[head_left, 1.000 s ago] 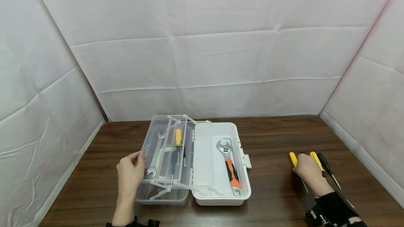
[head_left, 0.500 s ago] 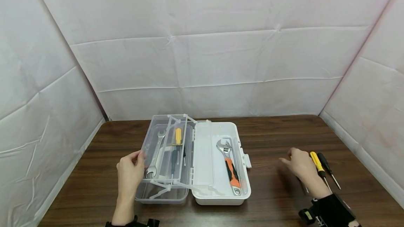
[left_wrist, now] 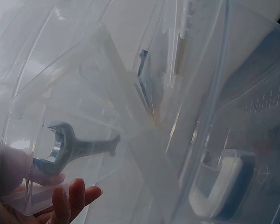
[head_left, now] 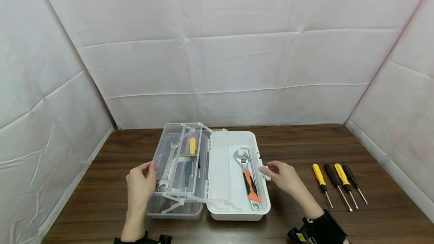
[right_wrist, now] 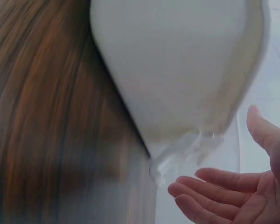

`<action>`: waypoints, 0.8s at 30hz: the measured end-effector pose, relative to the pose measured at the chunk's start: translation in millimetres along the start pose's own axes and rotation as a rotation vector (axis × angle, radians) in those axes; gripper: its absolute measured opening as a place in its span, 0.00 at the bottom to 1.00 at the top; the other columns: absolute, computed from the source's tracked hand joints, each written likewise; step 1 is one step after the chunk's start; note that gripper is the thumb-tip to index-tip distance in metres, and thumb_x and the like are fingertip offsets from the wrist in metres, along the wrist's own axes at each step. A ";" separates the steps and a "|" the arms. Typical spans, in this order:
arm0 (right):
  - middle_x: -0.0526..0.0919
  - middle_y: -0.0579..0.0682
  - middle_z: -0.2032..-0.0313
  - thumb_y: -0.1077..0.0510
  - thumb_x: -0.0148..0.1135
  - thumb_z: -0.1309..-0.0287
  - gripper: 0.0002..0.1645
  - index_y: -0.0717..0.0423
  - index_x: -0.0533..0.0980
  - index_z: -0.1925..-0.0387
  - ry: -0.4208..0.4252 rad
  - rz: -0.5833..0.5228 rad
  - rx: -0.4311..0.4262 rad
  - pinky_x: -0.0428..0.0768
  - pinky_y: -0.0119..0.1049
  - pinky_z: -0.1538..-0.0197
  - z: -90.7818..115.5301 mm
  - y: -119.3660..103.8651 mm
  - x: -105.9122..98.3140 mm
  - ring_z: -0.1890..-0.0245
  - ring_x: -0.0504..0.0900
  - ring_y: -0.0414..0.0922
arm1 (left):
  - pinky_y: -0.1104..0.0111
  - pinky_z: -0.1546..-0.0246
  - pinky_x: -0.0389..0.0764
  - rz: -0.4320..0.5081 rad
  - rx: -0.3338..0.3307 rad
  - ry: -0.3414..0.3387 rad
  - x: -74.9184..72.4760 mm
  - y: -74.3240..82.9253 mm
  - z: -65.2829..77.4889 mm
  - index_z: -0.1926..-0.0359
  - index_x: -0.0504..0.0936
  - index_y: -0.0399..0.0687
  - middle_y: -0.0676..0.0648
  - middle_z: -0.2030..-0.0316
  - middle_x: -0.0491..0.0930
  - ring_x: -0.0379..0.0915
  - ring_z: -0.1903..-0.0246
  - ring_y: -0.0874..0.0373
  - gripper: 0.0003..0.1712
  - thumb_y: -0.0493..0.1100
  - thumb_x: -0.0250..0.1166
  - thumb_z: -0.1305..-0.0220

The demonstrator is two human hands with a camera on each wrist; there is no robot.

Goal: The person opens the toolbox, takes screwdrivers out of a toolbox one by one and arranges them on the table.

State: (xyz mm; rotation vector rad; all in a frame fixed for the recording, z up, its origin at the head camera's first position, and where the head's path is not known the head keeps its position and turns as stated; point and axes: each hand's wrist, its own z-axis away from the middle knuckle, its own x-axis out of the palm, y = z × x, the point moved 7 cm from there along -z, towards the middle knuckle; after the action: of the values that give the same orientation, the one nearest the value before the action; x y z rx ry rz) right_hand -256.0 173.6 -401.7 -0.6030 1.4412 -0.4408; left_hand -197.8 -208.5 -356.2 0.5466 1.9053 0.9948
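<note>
The toolbox base (head_left: 218,168) reads white from my remote seat, its left-hand lid (head_left: 190,215) colourless and see-through. I make out silver on the adjustable wrench (head_left: 249,183), with an orange-and-black grip. At right, 2 screwdrivers (head_left: 318,174) show yellow-and-black handles, 2 black; the table (head_left: 288,146) is dark-brown, streaked woodgrain.

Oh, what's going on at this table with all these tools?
A person is working at an open toolbox on a wooden table. Their left hand holds the edge of its clear tray, where a silver wrench shows through. Their right hand, holding nothing, is beside the latch on the white side, in which an orange-and-black adjustable wrench lies. Four screwdrivers lie side by side on the table to the right.
</note>
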 end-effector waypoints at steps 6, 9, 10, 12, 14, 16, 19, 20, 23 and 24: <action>0.77 0.63 0.58 0.40 0.56 0.47 0.38 0.71 0.70 0.51 -0.045 -0.030 0.022 0.74 0.45 0.59 -2.6 -8.5 12.5 0.58 0.76 0.54 | 0.73 0.86 0.68 0.001 -0.001 -0.001 0.1 -0.1 0.0 0.60 0.78 0.26 0.36 0.71 0.81 0.78 0.82 0.53 0.14 0.35 0.53 0.40; 0.79 0.59 0.61 0.44 0.57 0.47 0.32 0.69 0.72 0.54 -0.055 -0.045 0.026 0.74 0.43 0.62 -3.2 -9.9 17.6 0.61 0.77 0.51 | 0.74 0.86 0.68 0.000 -0.001 0.001 0.0 -0.3 0.1 0.60 0.78 0.26 0.36 0.71 0.81 0.78 0.82 0.53 0.14 0.35 0.53 0.40; 0.79 0.58 0.63 0.45 0.58 0.47 0.30 0.69 0.73 0.55 -0.057 -0.054 0.031 0.75 0.42 0.63 -3.3 -9.6 19.5 0.63 0.77 0.50 | 0.74 0.85 0.68 -0.001 0.000 0.003 -0.1 -0.3 0.1 0.60 0.78 0.26 0.36 0.71 0.81 0.78 0.82 0.53 0.14 0.35 0.53 0.40; 0.79 0.55 0.65 0.47 0.59 0.48 0.27 0.68 0.74 0.57 -0.056 -0.073 0.040 0.75 0.40 0.66 -3.5 -8.8 22.6 0.65 0.77 0.47 | 0.74 0.85 0.68 -0.001 0.002 0.004 -0.2 -0.3 0.1 0.61 0.78 0.26 0.36 0.71 0.81 0.78 0.83 0.54 0.14 0.35 0.53 0.40; 0.79 0.54 0.66 0.49 0.60 0.47 0.26 0.69 0.73 0.57 -0.056 -0.081 0.041 0.74 0.39 0.67 -3.3 -8.3 24.6 0.66 0.77 0.46 | 0.74 0.86 0.68 -0.002 -0.002 0.002 0.0 -0.4 0.2 0.61 0.78 0.26 0.36 0.71 0.81 0.78 0.83 0.54 0.14 0.35 0.53 0.40; 0.79 0.54 0.66 0.52 0.60 0.47 0.24 0.69 0.73 0.56 -0.052 -0.097 0.043 0.74 0.38 0.68 -3.4 -7.5 26.0 0.67 0.77 0.45 | 0.74 0.86 0.68 -0.002 -0.010 -0.001 0.2 -0.7 0.2 0.61 0.79 0.27 0.36 0.72 0.81 0.77 0.83 0.55 0.14 0.35 0.53 0.40; 0.80 0.55 0.67 0.55 0.59 0.47 0.21 0.69 0.73 0.58 -0.046 -0.109 0.032 0.74 0.38 0.68 -3.6 -6.9 26.5 0.68 0.77 0.45 | 0.74 0.86 0.69 -0.004 -0.019 -0.006 0.5 -0.9 0.2 0.61 0.79 0.28 0.36 0.73 0.81 0.77 0.84 0.56 0.14 0.36 0.52 0.39; 0.80 0.55 0.67 0.55 0.59 0.47 0.21 0.70 0.73 0.58 -0.044 -0.113 0.028 0.74 0.39 0.68 -3.8 -6.7 26.4 0.68 0.77 0.46 | 0.74 0.85 0.69 -0.005 -0.020 -0.005 0.5 -0.9 0.1 0.61 0.79 0.28 0.36 0.73 0.81 0.77 0.84 0.56 0.14 0.36 0.52 0.39; 0.79 0.58 0.66 0.57 0.58 0.46 0.21 0.71 0.73 0.58 -0.035 -0.124 0.025 0.75 0.41 0.66 -4.2 -5.3 26.3 0.66 0.77 0.49 | 0.74 0.85 0.69 -0.005 -0.019 -0.007 0.7 -0.8 0.0 0.61 0.79 0.28 0.37 0.72 0.81 0.77 0.83 0.56 0.14 0.36 0.52 0.39; 0.79 0.59 0.65 0.57 0.58 0.46 0.21 0.72 0.72 0.57 -0.032 -0.127 0.024 0.75 0.41 0.66 -4.2 -4.7 26.4 0.65 0.77 0.50 | 0.74 0.85 0.69 -0.004 -0.019 -0.006 0.7 -0.7 0.0 0.61 0.79 0.28 0.37 0.73 0.81 0.77 0.83 0.56 0.14 0.36 0.52 0.39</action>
State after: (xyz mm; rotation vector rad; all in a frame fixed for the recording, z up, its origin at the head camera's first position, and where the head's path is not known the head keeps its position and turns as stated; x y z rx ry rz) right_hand -257.3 153.2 -419.5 -0.6816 1.3697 -0.5452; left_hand -198.1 -208.5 -357.2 0.5340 1.8892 1.0059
